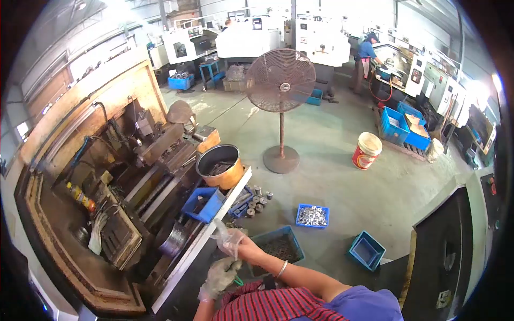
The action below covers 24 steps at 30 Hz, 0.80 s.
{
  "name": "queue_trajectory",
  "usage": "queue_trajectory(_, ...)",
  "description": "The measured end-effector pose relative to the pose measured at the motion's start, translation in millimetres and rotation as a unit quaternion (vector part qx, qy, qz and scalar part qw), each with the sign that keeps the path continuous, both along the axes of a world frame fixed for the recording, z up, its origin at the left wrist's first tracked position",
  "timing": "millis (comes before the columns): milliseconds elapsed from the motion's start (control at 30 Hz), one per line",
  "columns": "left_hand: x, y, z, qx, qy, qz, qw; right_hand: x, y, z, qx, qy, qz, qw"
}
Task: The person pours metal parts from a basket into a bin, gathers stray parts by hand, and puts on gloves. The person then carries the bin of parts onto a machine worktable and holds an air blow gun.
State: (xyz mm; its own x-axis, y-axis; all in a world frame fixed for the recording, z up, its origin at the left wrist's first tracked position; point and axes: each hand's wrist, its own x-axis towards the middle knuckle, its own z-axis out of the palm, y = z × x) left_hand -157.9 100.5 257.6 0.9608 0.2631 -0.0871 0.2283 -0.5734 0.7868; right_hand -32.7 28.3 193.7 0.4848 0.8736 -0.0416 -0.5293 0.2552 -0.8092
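The step in hand seems to be handling one translucent plastic piece (227, 242), perhaps a thin glove or bag; the bare right hand (246, 249) holds it with narrowed fingers, just right of the near end of the white ledge (197, 248). The left hand (220, 275), in a pale, soiled work glove, is just below it, fingers bent; whether they grip anything, I cannot tell. The next move probably calls for a steady pinch, since such film looks limp. On the near floor are three blue bins: one of shiny small parts (313, 216), one with dark contents (293, 242), one farther right (367, 250). The machine on the left bears one blue tray (204, 205), one copper-coloured pot (230, 175) and one yellow bottle (80, 197). Beyond stand one pedestal fan (281, 80), one red-and-white bucket (367, 151) and, far right, one co-worker (366, 58).
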Motion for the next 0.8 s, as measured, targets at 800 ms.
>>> queue_trajectory(800,15.5,-16.4,-39.1,-0.083,-0.01,-0.101,0.991,39.9,27.9,-12.2,0.032,0.024,-0.195,0.98)
